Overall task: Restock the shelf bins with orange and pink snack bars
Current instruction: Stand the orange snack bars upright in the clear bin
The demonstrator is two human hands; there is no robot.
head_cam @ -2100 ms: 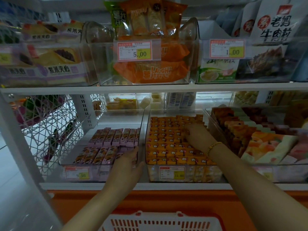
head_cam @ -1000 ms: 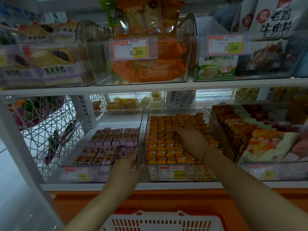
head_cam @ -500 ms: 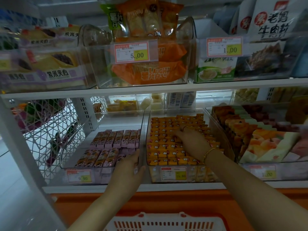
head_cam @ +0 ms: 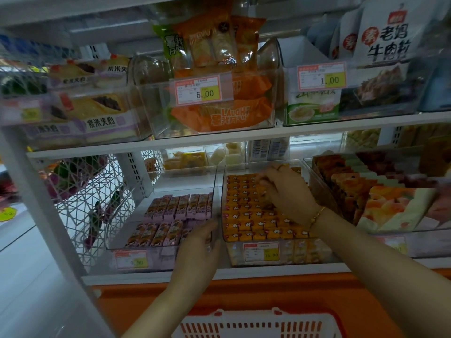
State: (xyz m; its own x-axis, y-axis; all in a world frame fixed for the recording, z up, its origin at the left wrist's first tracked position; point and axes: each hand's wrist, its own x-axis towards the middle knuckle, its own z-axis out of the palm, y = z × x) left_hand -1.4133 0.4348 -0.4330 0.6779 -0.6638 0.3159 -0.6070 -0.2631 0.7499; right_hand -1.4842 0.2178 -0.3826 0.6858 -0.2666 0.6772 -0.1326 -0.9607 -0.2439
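Orange snack bars (head_cam: 244, 215) stand packed in rows in the clear middle bin (head_cam: 305, 251) on the lower shelf. My right hand (head_cam: 288, 193) reaches deep into that bin, thumb and curled fingers pinching a few orange bars near the back rows; motion blur hides the exact grip. Pink snack bars (head_cam: 175, 208) lie in two short rows in the clear bin (head_cam: 114, 230) to the left. My left hand (head_cam: 197, 250) rests with relaxed fingers on the front right corner of the pink bin, at the wall between the two bins, and holds nothing.
A red and white shopping basket (head_cam: 256, 323) sits below the shelf edge in front of me. Another bin of orange and peach packets (head_cam: 380, 203) stands to the right. The upper shelf (head_cam: 317, 129) with stocked bins overhangs. A white wire rack (head_cam: 92, 191) is at the left.
My right hand has moved from the middle of the orange rows toward the back of the bin and its fingers have curled. My left hand stays at the pink bin's corner.
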